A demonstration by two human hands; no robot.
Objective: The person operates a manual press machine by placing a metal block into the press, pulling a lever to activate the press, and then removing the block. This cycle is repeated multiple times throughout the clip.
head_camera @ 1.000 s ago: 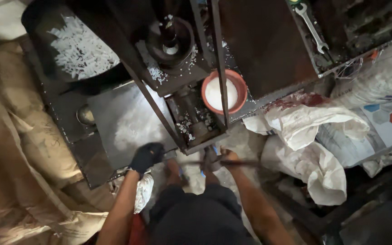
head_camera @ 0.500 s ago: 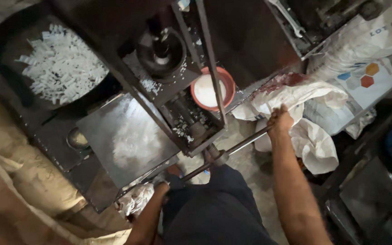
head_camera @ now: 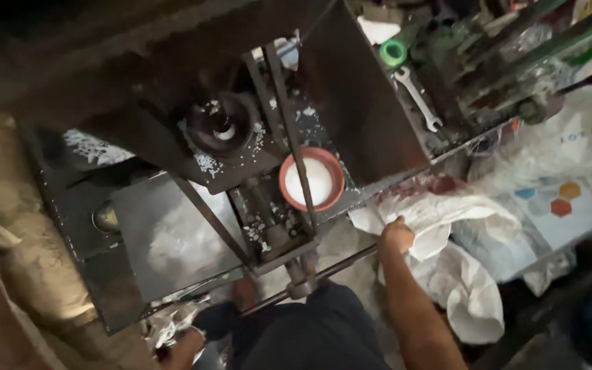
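Note:
My right hand (head_camera: 396,237) is closed around the right end of a long metal bar (head_camera: 337,266) that runs across the front of a dark iron press (head_camera: 268,205). My left hand (head_camera: 212,320), in a dark glove, is low at the bar's left end beside crumpled plastic (head_camera: 169,327); its grip is hidden. An orange bowl (head_camera: 296,200) of white powder sits on the press behind an upright rod. A round dark die (head_camera: 220,127) lies to the bowl's upper left, with white crumbs scattered around it.
A dark flat metal plate (head_camera: 166,236) dusted white lies at the left. White woven sacks (head_camera: 467,288) are piled to the right of my arm. A wrench (head_camera: 417,100) and a green tape roll (head_camera: 393,53) lie on the cluttered bench behind. Brown sacking (head_camera: 15,267) lines the left.
My right hand has gone from the bar's middle out to its right end and stays gripped there. My gloved left hand dropped from the plate edge down to the lower left.

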